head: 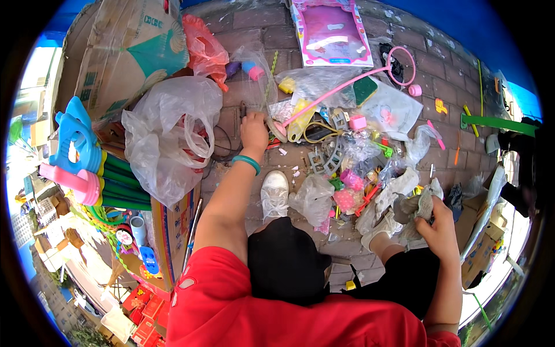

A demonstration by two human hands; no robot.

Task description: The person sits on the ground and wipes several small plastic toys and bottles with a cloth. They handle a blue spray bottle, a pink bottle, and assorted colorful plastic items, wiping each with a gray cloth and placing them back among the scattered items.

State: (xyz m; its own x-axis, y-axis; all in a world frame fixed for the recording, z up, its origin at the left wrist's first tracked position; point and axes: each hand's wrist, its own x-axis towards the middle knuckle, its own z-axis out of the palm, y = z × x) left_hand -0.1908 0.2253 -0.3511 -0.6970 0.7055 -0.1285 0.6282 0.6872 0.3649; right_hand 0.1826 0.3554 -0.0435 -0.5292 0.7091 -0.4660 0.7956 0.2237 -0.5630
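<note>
My left hand [254, 130], with a teal bangle [246, 163] below its wrist, reaches down to the brick ground. A small dark object [243, 108] shows at its fingertips; whether the fingers grip it cannot be told. Just right of that hand is the round base [277, 130] of a pink plastic stick [336, 96] that ends in a ring. In my right hand [440, 227] is a bunched grey knit glove or cloth [417, 212], held above my right shoe [383, 229]. A pile of small plastic toys and clear bags [360, 160] lies between the hands.
At left, a white plastic bag [169, 117] rests against a large cardboard box [130, 56]. Blue and pink toy handles [78, 139] stick out of another carton [173, 234]. A pink window box [334, 32] lies ahead. A green strip [498, 123] juts in from the right.
</note>
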